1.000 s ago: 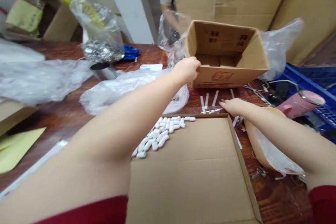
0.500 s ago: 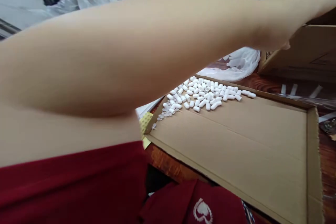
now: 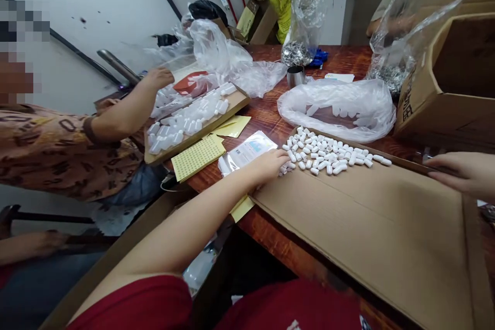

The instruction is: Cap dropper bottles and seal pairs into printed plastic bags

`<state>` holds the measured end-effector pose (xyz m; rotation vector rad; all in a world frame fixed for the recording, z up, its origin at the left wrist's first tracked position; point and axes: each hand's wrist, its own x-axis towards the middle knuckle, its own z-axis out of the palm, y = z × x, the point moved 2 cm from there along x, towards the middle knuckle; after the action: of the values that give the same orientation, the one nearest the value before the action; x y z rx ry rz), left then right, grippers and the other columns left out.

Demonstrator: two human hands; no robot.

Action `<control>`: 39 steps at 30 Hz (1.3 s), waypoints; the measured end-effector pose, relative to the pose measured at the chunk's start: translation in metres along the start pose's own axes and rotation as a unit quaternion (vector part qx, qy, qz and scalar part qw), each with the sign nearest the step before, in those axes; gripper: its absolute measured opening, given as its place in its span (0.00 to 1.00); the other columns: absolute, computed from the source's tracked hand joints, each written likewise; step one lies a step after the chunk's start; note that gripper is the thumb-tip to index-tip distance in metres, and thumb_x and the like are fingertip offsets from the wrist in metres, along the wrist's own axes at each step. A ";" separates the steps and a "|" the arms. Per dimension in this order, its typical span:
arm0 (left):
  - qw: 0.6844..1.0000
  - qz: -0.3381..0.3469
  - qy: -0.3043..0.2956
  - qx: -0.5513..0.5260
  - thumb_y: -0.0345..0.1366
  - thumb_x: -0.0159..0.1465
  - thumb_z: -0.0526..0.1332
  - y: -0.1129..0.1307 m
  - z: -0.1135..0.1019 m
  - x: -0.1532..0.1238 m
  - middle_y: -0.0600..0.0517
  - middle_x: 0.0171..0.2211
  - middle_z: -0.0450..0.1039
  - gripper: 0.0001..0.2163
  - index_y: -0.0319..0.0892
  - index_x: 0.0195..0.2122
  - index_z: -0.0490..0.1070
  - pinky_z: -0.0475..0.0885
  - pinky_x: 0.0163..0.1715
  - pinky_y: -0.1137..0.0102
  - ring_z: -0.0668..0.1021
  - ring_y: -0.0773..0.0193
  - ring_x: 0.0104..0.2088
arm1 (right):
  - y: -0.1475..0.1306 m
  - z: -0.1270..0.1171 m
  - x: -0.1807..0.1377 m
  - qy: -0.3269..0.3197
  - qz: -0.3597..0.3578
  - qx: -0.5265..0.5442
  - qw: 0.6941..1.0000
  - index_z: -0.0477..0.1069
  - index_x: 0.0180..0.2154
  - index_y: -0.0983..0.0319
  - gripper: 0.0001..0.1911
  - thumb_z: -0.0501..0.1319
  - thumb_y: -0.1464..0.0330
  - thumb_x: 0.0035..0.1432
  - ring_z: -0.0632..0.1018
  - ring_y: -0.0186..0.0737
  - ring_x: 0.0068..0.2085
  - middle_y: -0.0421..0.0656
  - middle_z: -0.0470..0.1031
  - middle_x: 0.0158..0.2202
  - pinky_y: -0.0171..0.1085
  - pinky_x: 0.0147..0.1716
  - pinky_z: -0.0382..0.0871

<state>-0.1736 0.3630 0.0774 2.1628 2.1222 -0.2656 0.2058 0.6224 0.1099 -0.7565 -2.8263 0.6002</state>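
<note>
My left hand [image 3: 270, 167] is at the left corner of a shallow cardboard tray [image 3: 367, 221]. Its fingers are curled down among small clear plastic pieces [image 3: 286, 168], and the fingertips are hidden, so what they grip does not show. Beside it, many white capsule-shaped plastic caps [image 3: 330, 153] lie loose along the tray's far side. Over the tray's far right edge reaches my right hand [image 3: 458, 170], fingers stretched out with a gap to the thumb. A small clear piece [image 3: 427, 154] shows by its fingertips.
A co-worker's arm [image 3: 127, 108] extends over another cardboard tray [image 3: 201, 131] of translucent bottles at left. Yellow sticker sheets [image 3: 198, 159] and printed plastic packets [image 3: 249, 152] lie between the trays. Behind mine are a bag of clear parts [image 3: 336, 108] and a cardboard box [image 3: 460, 77].
My left arm has dropped from across the view, its hand coming from the upper right down to the tray's left corner. My right hand has come into view at right. The view has shifted leftward.
</note>
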 end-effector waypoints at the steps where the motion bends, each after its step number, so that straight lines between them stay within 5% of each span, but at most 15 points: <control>1: 1.000 0.005 0.011 -0.001 0.23 0.62 0.51 0.000 0.001 0.008 0.42 0.56 0.70 0.20 0.36 0.54 0.70 0.65 0.55 0.66 0.72 0.57 0.55 | -0.032 0.011 0.005 -0.052 0.009 -0.054 0.997 0.78 0.35 0.52 0.08 0.62 0.61 0.52 0.80 0.48 0.33 0.46 0.80 0.35 0.42 0.33 0.74; 5: 0.999 0.012 0.040 0.001 0.34 0.67 0.51 -0.003 0.005 0.022 0.37 0.63 0.61 0.19 0.33 0.58 0.65 0.59 0.59 0.57 0.65 0.49 0.61 | -0.138 0.056 0.029 -0.125 -0.017 -0.097 0.987 0.75 0.43 0.61 0.15 0.52 0.66 0.61 0.79 0.48 0.43 0.51 0.78 0.44 0.44 0.43 0.72; 10: 0.997 0.049 0.055 -0.010 0.39 0.68 0.52 0.000 0.010 -0.005 0.38 0.56 0.70 0.17 0.36 0.53 0.70 0.66 0.54 0.59 0.74 0.52 0.55 | -0.193 0.114 0.084 -0.090 -0.028 -0.081 0.992 0.70 0.51 0.63 0.17 0.53 0.66 0.63 0.75 0.47 0.51 0.52 0.74 0.51 0.41 0.52 0.66; 13: 0.993 0.084 0.074 -0.022 0.39 0.68 0.53 0.013 0.009 -0.034 0.44 0.48 0.78 0.13 0.40 0.46 0.74 0.71 0.50 0.63 0.79 0.57 0.47 | -0.201 0.139 0.126 -0.060 0.008 -0.084 0.995 0.61 0.60 0.67 0.25 0.51 0.62 0.65 0.66 0.49 0.61 0.56 0.62 0.62 0.43 0.59 0.58; 16: 0.990 0.072 0.122 -0.023 0.37 0.68 0.53 0.023 0.011 -0.066 0.40 0.54 0.73 0.16 0.37 0.53 0.70 0.69 0.53 0.56 0.74 0.51 0.55 | -0.206 0.155 0.164 -0.056 0.042 -0.092 0.993 0.52 0.65 0.68 0.33 0.46 0.55 0.67 0.54 0.53 0.67 0.58 0.47 0.68 0.48 0.63 0.50; 19: 0.976 0.057 0.206 -0.036 0.36 0.69 0.51 0.028 0.022 -0.099 0.39 0.54 0.73 0.17 0.34 0.54 0.69 0.68 0.53 0.52 0.73 0.47 0.56 | -0.217 0.169 0.184 -0.075 0.043 -0.095 0.992 0.48 0.67 0.65 0.35 0.42 0.52 0.67 0.48 0.55 0.69 0.55 0.44 0.69 0.53 0.64 0.44; 25: 0.918 0.079 0.357 -0.156 0.28 0.67 0.52 0.024 0.056 -0.157 0.42 0.54 0.73 0.17 0.35 0.56 0.65 0.59 0.61 0.59 0.66 0.55 0.62 | -0.244 0.180 0.151 -0.150 -0.038 -0.084 0.984 0.50 0.66 0.60 0.36 0.50 0.50 0.63 0.46 0.53 0.69 0.50 0.46 0.69 0.51 0.66 0.41; 28: 0.897 0.078 0.380 -0.213 0.26 0.67 0.50 0.020 0.070 -0.173 0.40 0.53 0.73 0.17 0.35 0.56 0.65 0.57 0.62 0.58 0.62 0.55 0.64 | -0.248 0.161 0.132 -0.197 -0.070 -0.029 0.978 0.60 0.62 0.54 0.29 0.51 0.51 0.63 0.59 0.49 0.66 0.44 0.58 0.66 0.45 0.63 0.55; 31: 0.881 0.081 0.396 -0.246 0.26 0.67 0.49 0.019 0.081 -0.182 0.40 0.51 0.75 0.17 0.35 0.55 0.67 0.57 0.62 0.58 0.62 0.55 0.64 | -0.235 0.136 0.141 -0.161 -0.015 -0.011 0.987 0.67 0.58 0.54 0.25 0.45 0.55 0.67 0.72 0.43 0.57 0.42 0.70 0.59 0.40 0.56 0.65; 35: 0.867 0.078 0.426 -0.247 0.28 0.68 0.48 0.018 0.096 -0.190 0.40 0.46 0.78 0.16 0.36 0.52 0.69 0.55 0.63 0.57 0.63 0.55 0.64 | -0.207 0.131 0.178 -0.073 0.102 -0.062 0.990 0.54 0.65 0.67 0.31 0.43 0.56 0.67 0.56 0.52 0.67 0.53 0.54 0.67 0.48 0.64 0.49; 39: 0.861 0.032 0.458 -0.217 0.31 0.68 0.48 0.005 0.115 -0.206 0.42 0.47 0.78 0.19 0.40 0.58 0.66 0.51 0.65 0.54 0.62 0.56 0.65 | -0.213 0.158 0.186 -0.095 0.133 -0.071 0.984 0.49 0.66 0.70 0.38 0.45 0.50 0.65 0.44 0.59 0.69 0.55 0.41 0.69 0.55 0.65 0.40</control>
<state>-0.1775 0.1383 0.0046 2.2579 2.1104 1.3719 -0.0878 0.4948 0.0637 -1.1765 -2.9909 0.5362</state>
